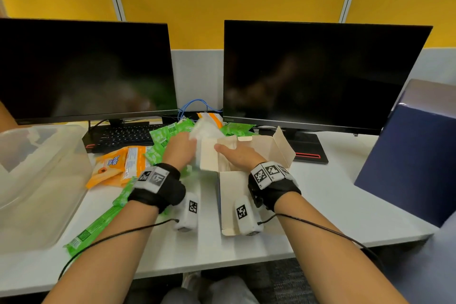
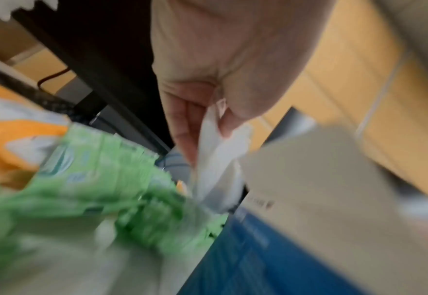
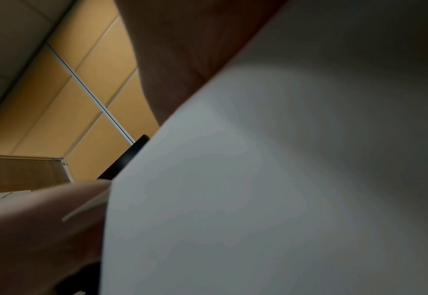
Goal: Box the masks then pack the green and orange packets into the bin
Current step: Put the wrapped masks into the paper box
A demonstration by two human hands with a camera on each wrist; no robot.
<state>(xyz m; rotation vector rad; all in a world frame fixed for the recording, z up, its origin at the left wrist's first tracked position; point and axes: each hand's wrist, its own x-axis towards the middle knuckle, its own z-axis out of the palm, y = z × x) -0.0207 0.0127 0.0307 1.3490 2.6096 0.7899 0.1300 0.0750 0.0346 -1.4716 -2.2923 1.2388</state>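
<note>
While pinching masks (image 1: 206, 129), left hand (image 1: 179, 148); right hand (image 1: 240, 155) flat on box (image 1: 259, 153).

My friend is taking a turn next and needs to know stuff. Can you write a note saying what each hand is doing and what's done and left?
Left hand: pinches a white mask, beside the open box.
Right hand: rests on the box, thumb against the left flap; its fingers are hidden.
Green packets and orange packets lie on the desk, left of the box.
The clear bin sits far left; no packets show inside.
Done: box opened.
Left: get the mask in, close the box, then move all the packets into the bin.
</note>
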